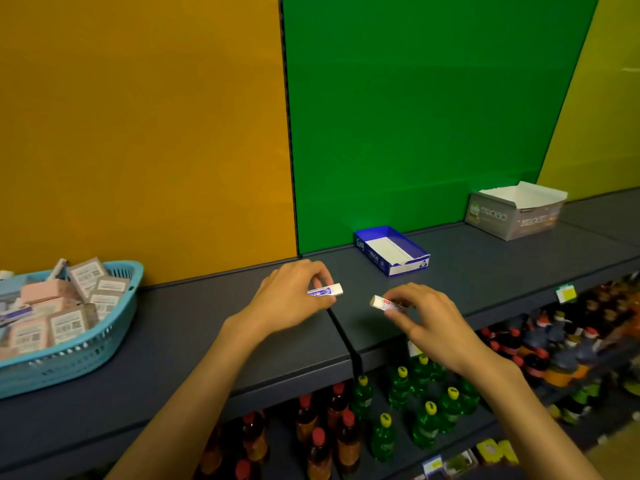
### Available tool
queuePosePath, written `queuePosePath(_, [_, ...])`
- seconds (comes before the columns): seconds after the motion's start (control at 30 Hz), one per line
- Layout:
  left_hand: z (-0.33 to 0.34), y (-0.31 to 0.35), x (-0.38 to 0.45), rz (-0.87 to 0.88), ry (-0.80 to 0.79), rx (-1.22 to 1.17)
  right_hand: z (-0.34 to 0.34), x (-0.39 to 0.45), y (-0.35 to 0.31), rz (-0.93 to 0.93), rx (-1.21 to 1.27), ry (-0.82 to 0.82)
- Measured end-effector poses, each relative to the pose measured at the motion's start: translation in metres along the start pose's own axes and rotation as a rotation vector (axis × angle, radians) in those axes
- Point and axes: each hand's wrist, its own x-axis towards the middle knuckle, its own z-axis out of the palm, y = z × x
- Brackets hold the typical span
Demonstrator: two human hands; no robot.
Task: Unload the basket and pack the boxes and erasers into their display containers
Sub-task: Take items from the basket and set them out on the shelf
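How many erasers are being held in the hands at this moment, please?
2. One eraser is pinched in the left hand; the other eraser is pinched in the right hand. More may lie hidden in the basket.

Dark grey shelf [194,327] runs left to right. Behind it: orange panel [138,133] left, green panel [415,116] middle. Below, near: green bottles [426,424], red-capped bottles [318,445].

Dim, even indoor light, no glare. Soft shadows lie on the shelf [485,271] under each hand. Wide-angle bending curves the shelf edge; the grey box [516,213] far right of the hands looks blurred.
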Motion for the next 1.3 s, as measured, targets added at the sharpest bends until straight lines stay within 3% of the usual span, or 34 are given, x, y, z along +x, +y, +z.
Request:
queuePosePath(0.37, [0.043,-0.049,0.097,-0.101,0.017,-0.050,0.008,0.094,0.063,-0.068,0.073,-0.100])
queuePosePath(0.9, [0.098,-0.098,0.214,-0.261,0.155,0.091,0.046,0.274,0.125,-0.365,-0.303,-0.197])
queuePosePath(1.3, [0.112,-0.104,0.236,-0.413,0.153,0.137,0.091,0.316,0.144,-0.479,-0.512,-0.317])
